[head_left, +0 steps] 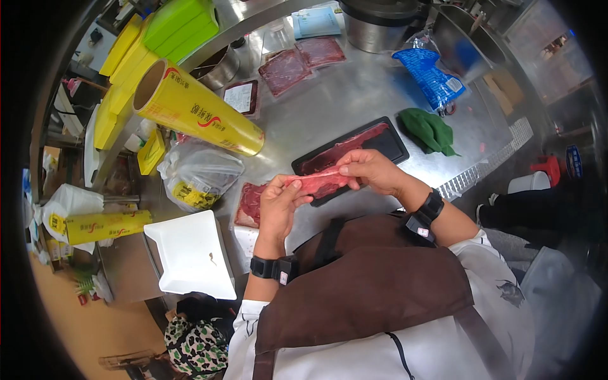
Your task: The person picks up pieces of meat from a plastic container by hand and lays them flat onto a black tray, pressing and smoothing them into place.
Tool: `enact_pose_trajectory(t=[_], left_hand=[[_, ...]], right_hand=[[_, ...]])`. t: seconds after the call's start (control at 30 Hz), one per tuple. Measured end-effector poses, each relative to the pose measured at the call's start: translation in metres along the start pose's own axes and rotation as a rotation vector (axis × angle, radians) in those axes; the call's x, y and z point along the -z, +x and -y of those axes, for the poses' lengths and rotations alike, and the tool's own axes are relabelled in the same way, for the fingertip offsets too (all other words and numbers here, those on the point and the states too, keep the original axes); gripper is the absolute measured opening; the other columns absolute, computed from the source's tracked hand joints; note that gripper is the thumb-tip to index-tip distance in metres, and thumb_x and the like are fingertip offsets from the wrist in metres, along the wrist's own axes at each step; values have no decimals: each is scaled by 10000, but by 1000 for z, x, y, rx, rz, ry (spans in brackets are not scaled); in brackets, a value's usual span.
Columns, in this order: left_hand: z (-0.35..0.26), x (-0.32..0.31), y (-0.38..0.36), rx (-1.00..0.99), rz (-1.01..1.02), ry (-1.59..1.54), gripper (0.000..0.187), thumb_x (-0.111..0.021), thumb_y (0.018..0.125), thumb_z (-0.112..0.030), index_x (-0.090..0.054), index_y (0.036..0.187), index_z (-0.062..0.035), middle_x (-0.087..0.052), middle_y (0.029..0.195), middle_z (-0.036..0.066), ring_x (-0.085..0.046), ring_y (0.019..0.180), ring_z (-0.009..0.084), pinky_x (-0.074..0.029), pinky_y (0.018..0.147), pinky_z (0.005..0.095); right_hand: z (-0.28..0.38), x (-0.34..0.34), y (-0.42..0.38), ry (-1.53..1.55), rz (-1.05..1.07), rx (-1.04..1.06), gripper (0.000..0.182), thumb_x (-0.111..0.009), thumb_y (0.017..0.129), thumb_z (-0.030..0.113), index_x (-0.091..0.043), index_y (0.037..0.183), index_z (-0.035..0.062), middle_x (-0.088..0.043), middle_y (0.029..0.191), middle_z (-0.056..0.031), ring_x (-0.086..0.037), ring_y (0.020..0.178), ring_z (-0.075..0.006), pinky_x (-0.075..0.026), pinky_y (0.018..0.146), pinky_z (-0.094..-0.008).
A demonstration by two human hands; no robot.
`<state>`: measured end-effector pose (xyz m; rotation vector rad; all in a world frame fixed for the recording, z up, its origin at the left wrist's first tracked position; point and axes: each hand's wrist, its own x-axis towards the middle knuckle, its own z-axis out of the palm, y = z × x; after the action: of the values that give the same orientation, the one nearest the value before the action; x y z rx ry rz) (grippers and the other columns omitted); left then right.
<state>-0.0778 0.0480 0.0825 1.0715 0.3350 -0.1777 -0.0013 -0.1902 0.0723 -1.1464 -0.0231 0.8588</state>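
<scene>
Pinching the meat strip (318, 183) beside the black tray (396, 151), left hand (277, 206) and right hand (380, 172) each close thumb against fingers near one end; it looks light, limp and slippery; best held by both ends

Commercial kitchen, stainless steel counter (278, 120), vacuum-packed meat (285, 71), yellow roll of cling film (202, 111), large metal pot (373, 31), sink (465, 38) alongside

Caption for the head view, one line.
Both bare hands hold a red, marbled strip of raw meat above a black rectangular tray.
</scene>
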Motion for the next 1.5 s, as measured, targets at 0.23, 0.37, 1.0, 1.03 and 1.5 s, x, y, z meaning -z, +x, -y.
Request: enact_pose_trajectory(t=[0.23, 0.37, 1.0, 1.03, 1.5], left_hand=[[9, -8, 7, 110, 65, 303, 77, -620, 970, -62, -639, 1033, -21, -720, 884, 108, -698, 737, 145, -554, 639, 244], [19, -18, 23, 127, 112, 436, 55, -628, 964, -56, -653, 1006, -32, -717, 806, 81, -675, 702, 103, -512, 614, 205], [74, -59, 85, -1002, 475, 1432, 91, -683, 819, -77, -726, 895, -52, -694, 1159, 94, -632, 1135, 306, -482, 1004, 459], [74, -62, 84, -1010, 458, 1443, 96, -683, 816, -79, -732, 894, -53, -693, 1147, 88, -626, 1132, 299, -474, 1007, 457], [59, -75, 71, -883, 525, 1518, 293, -687, 823, -103, -696, 1114, -68, -662, 1022, 69, -584, 1069, 287, -397, 1048, 475]], right_hand=[[8, 41, -16, -262, -97, -46, 127, -695, 921, 105, -686, 1017, 22, -675, 807, -44, -508, 547, -74, -376, 481, -224], [9, 64, -21, -229, -169, -19, 116, -705, 914, 104, -673, 975, 11, -706, 848, -75, -585, 597, -91, -457, 537, -238], [-15, 140, -31, -1444, -219, 973, 136, -668, 823, 55, -679, 959, 53, -699, 1091, -92, -653, 995, -300, -520, 902, -411], [-15, 141, -31, -1444, -214, 971, 149, -668, 821, 56, -680, 969, 54, -698, 1089, -88, -647, 1008, -297, -516, 904, -406], [-2, 153, -41, -1075, -440, 783, 155, -654, 816, 20, -724, 938, 86, -696, 1113, -43, -565, 1148, -295, -442, 989, -423]])
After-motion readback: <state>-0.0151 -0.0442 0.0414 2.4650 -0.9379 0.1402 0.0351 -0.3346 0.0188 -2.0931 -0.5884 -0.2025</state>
